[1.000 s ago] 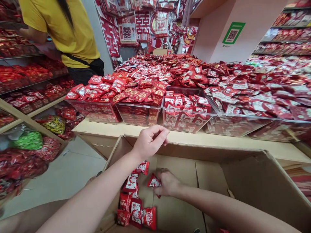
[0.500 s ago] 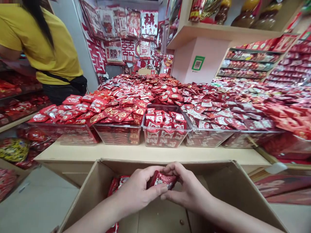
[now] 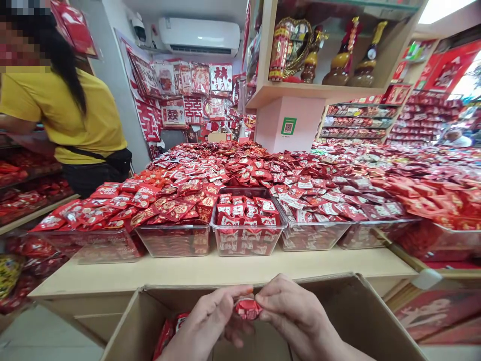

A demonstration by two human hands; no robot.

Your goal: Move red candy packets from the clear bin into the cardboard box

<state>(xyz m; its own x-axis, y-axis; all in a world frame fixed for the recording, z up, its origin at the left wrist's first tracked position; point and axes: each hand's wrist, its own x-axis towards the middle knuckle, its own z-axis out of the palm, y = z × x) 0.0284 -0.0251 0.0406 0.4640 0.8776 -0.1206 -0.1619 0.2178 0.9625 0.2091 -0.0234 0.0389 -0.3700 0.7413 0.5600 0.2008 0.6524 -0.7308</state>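
**One end pinched, the other cupped loosely**

The right hand (image 3: 295,311) pinches the right end of a red packet (image 3: 248,309), held above the inside of the cardboard box (image 3: 139,326). The left hand (image 3: 206,316) curves loosely open around the packet's other end; whether it touches is hard to tell. Good handling here probably means a light pinch that spares the wrapper, with the left hand supporting from beneath. More packets (image 3: 163,338) lie inside the box, by its left wall. Beyond the box's far edge, the tabletop (image 3: 248,266) carries a filled clear bin (image 3: 248,251).
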